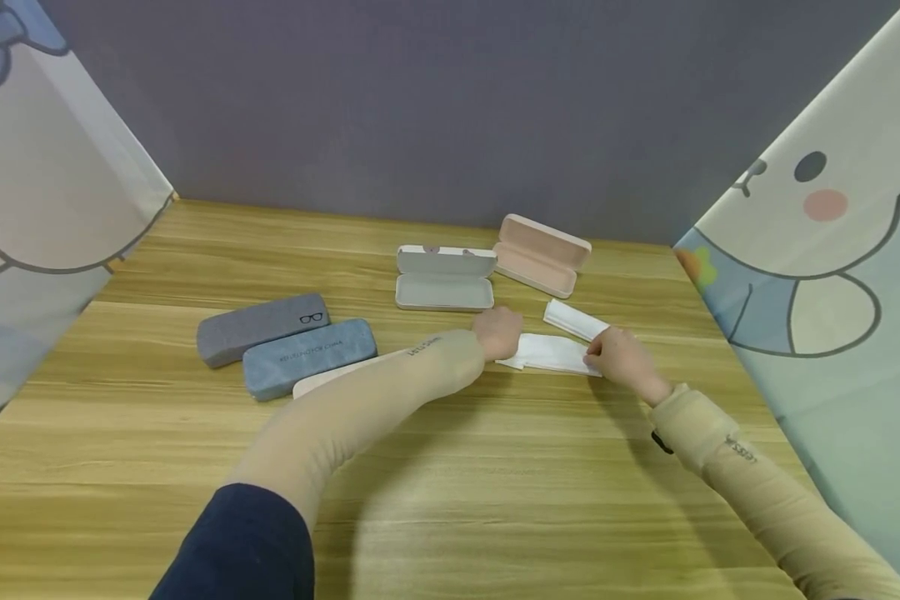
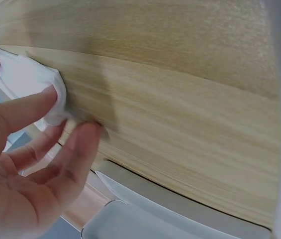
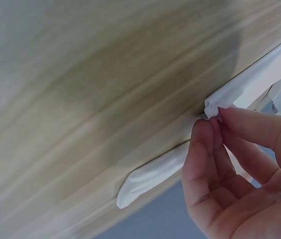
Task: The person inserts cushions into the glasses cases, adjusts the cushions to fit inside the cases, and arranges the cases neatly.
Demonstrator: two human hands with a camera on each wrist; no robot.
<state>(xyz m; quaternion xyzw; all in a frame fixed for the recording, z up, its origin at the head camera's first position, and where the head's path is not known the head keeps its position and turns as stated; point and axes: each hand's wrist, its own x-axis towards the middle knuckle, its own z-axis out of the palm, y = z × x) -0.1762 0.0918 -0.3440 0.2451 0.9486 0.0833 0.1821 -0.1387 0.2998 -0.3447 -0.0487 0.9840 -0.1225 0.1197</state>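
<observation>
A flat, folded white cloth [image 1: 553,352] lies across the table, stretched between the two hands. My left hand [image 1: 498,332] pinches its left end; in the left wrist view the thumb presses on the cloth's [image 2: 26,74] edge with the fingers curled beneath. At the opposite end, my right hand [image 1: 624,362] pinches the corner between thumb and fingertips, which the right wrist view shows bunched up. Just behind that hand lies a second folded white cloth [image 1: 572,319], partly covered by it. Whether the white pieces are cloth or paper is hard to tell.
Behind the hands stand an open grey-lined glasses case [image 1: 445,292] and an open pink glasses case [image 1: 536,267]. To the left lie a closed grey case [image 1: 258,329] and a blue case [image 1: 311,358]. A pale case [image 1: 326,377] is mostly hidden under my left sleeve.
</observation>
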